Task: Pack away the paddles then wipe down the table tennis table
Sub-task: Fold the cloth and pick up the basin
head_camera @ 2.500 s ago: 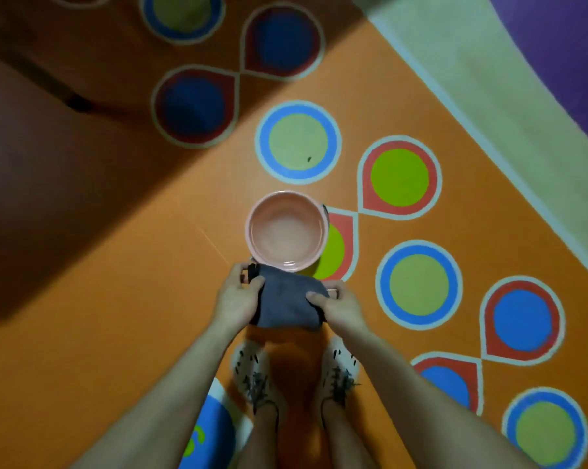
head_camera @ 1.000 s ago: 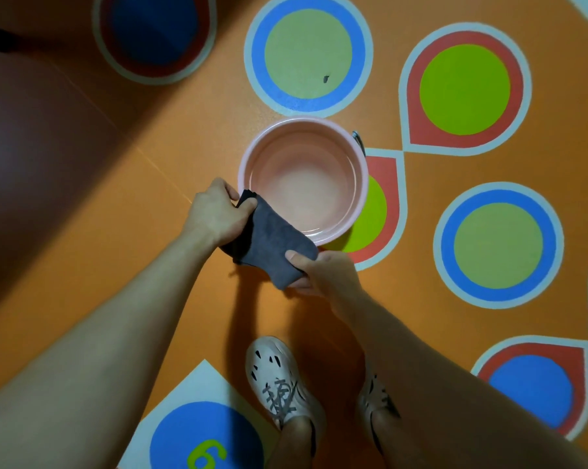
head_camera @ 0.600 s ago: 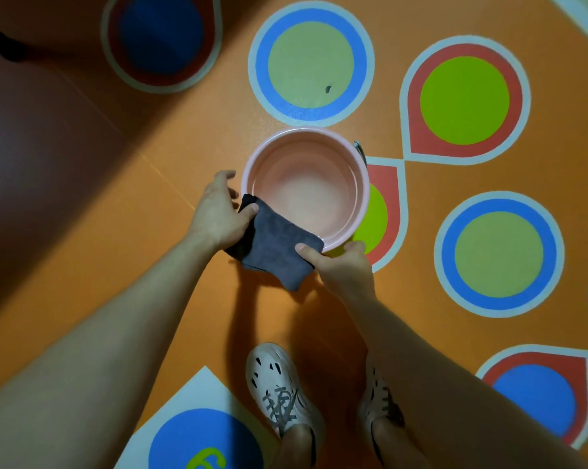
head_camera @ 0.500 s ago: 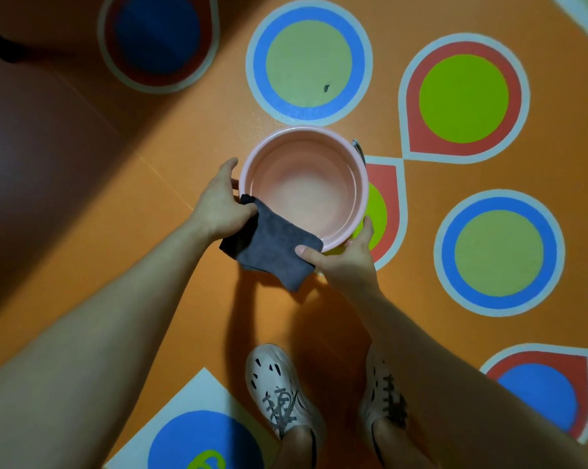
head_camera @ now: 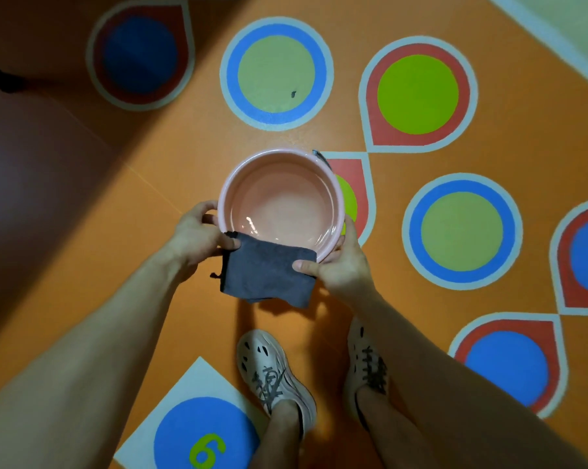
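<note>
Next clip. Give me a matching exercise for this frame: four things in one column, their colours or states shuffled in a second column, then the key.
Things
1. basin
2. cloth
3. figure 6
4. shoes

Descriptions
A. off-white, with dark laces
B. yellow-green, on a blue disc
C. pink, round, open side up
D. dark grey, pinched by the left hand and the right hand

Pairs: 1-C, 2-D, 3-B, 4-A
</note>
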The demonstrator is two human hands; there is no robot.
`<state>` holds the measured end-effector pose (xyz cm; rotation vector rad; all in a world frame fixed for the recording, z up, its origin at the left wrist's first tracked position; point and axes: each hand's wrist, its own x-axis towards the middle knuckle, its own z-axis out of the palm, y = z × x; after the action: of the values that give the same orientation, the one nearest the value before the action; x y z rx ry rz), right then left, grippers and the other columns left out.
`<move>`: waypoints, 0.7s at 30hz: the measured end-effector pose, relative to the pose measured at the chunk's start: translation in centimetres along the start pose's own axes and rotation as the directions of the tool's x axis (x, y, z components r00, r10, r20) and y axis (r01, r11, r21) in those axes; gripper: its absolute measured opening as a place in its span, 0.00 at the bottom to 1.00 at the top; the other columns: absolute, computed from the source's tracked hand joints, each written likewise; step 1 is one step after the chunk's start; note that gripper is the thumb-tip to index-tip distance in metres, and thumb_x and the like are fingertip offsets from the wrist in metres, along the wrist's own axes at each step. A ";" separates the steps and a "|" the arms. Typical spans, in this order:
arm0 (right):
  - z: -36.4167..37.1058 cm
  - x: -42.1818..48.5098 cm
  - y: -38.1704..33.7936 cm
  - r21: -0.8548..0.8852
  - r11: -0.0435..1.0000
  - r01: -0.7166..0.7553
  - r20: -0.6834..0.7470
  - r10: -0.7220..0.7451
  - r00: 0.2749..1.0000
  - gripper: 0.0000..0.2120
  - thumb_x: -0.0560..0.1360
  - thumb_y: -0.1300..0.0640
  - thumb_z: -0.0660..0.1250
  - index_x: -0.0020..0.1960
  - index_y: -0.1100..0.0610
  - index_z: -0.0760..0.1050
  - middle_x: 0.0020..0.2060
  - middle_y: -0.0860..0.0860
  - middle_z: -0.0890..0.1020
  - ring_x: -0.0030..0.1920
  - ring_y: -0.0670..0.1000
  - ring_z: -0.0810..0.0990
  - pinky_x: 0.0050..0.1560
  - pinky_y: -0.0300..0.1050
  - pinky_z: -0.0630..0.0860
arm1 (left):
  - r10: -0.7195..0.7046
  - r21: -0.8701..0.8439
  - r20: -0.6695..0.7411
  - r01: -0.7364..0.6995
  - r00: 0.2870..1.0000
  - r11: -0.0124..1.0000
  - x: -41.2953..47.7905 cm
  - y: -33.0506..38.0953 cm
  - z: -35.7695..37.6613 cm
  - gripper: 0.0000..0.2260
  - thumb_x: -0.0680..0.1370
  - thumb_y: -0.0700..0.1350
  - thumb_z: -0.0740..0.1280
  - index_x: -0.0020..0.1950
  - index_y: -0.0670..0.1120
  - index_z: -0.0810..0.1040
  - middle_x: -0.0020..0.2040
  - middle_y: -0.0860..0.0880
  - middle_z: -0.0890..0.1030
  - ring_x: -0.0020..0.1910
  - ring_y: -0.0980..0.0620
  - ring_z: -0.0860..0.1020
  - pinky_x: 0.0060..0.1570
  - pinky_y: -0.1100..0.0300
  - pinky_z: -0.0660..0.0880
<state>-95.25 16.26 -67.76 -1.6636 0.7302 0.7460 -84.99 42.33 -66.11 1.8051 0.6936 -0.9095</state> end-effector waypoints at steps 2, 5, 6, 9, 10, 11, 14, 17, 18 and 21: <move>-1.3 -3.4 1.4 -0.003 0.996 0.088 -0.078 -0.088 0.993 0.43 0.65 0.45 0.88 0.72 0.36 0.67 0.61 0.41 0.83 0.61 0.49 0.84 0.60 0.49 0.82 | 0.019 0.011 -0.018 -0.019 1.000 1.000 -3.2 -0.4 0.8 0.33 0.68 0.26 0.76 0.67 0.53 0.79 0.64 0.46 0.79 0.54 0.42 0.86 0.52 0.47 0.86; -3.2 -9.4 2.9 0.016 0.996 0.089 -0.141 -0.086 0.986 0.47 0.63 0.46 0.89 0.71 0.34 0.63 0.58 0.35 0.79 0.59 0.43 0.82 0.62 0.53 0.83 | 0.032 0.070 -0.003 -0.032 0.999 0.997 -9.4 -0.6 2.7 0.33 0.67 0.29 0.78 0.68 0.52 0.78 0.63 0.45 0.80 0.55 0.41 0.85 0.49 0.49 0.84; -3.7 -11.5 3.3 0.032 0.995 0.096 -0.158 -0.090 0.983 0.47 0.63 0.45 0.89 0.72 0.33 0.64 0.59 0.35 0.80 0.59 0.44 0.83 0.62 0.56 0.84 | 0.049 0.079 0.007 -0.050 0.999 0.996 -11.5 -0.7 3.4 0.35 0.65 0.31 0.79 0.69 0.52 0.77 0.62 0.46 0.80 0.56 0.42 0.84 0.48 0.50 0.83; -5.8 -17.8 5.5 0.080 0.989 0.126 -0.228 -0.105 0.968 0.47 0.61 0.45 0.88 0.70 0.33 0.64 0.62 0.40 0.82 0.60 0.47 0.84 0.62 0.59 0.84 | 0.124 0.127 0.056 -0.130 0.991 0.983 -17.8 -0.5 5.9 0.40 0.66 0.31 0.80 0.74 0.54 0.73 0.61 0.47 0.80 0.57 0.43 0.83 0.53 0.44 0.84; -6.5 -20.0 6.3 0.096 0.986 0.134 -0.251 -0.106 0.962 0.45 0.62 0.46 0.88 0.71 0.36 0.65 0.62 0.41 0.82 0.59 0.47 0.85 0.61 0.58 0.85 | 0.137 0.145 0.082 -0.147 0.987 0.978 -19.8 -0.5 6.7 0.42 0.69 0.29 0.79 0.77 0.56 0.71 0.61 0.47 0.80 0.57 0.43 0.83 0.54 0.42 0.84; -7.3 -22.2 7.3 0.101 0.984 0.148 -0.282 -0.114 0.953 0.44 0.63 0.48 0.88 0.70 0.38 0.67 0.60 0.42 0.83 0.57 0.45 0.85 0.59 0.54 0.85 | 0.144 0.159 0.109 -0.160 0.984 0.974 -21.6 -0.6 7.6 0.44 0.70 0.28 0.78 0.79 0.58 0.69 0.61 0.47 0.80 0.57 0.44 0.82 0.54 0.42 0.84; -9.4 -28.2 11.1 0.119 0.979 0.164 -0.334 -0.116 0.935 0.39 0.66 0.53 0.88 0.68 0.40 0.68 0.53 0.40 0.82 0.49 0.36 0.84 0.47 0.38 0.81 | 0.188 0.176 0.192 -0.222 0.963 0.959 -27.0 -1.3 10.8 0.45 0.70 0.27 0.78 0.78 0.60 0.70 0.61 0.44 0.80 0.57 0.43 0.82 0.47 0.47 0.85; -11.4 -34.2 16.2 0.124 0.984 0.131 -0.419 -0.068 0.905 0.39 0.64 0.50 0.89 0.66 0.42 0.69 0.53 0.40 0.83 0.50 0.41 0.84 0.48 0.44 0.80 | 0.238 0.204 0.297 -0.305 0.925 0.930 -31.7 -3.2 15.3 0.43 0.69 0.25 0.77 0.74 0.60 0.72 0.59 0.41 0.79 0.56 0.40 0.83 0.45 0.46 0.86; -11.8 -35.4 17.5 0.132 0.984 0.123 -0.445 -0.052 0.894 0.40 0.64 0.51 0.89 0.66 0.41 0.69 0.54 0.40 0.83 0.52 0.44 0.84 0.50 0.45 0.80 | 0.236 0.206 0.310 -0.308 0.921 0.929 -32.6 -3.8 16.5 0.43 0.68 0.24 0.77 0.73 0.59 0.73 0.57 0.40 0.79 0.55 0.39 0.83 0.44 0.46 0.86; -13.5 -41.0 22.8 0.194 0.976 0.102 -0.496 0.008 0.868 0.39 0.66 0.55 0.89 0.66 0.42 0.68 0.56 0.39 0.79 0.55 0.46 0.83 0.54 0.46 0.82 | 0.272 0.247 0.380 -0.380 0.884 0.891 -36.3 -6.9 22.0 0.42 0.66 0.23 0.76 0.71 0.58 0.74 0.54 0.41 0.79 0.52 0.38 0.82 0.42 0.46 0.86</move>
<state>-136.75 2.12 -46.33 -1.6779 1.0838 0.1825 -116.77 22.25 -45.27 1.9008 0.0122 -1.1018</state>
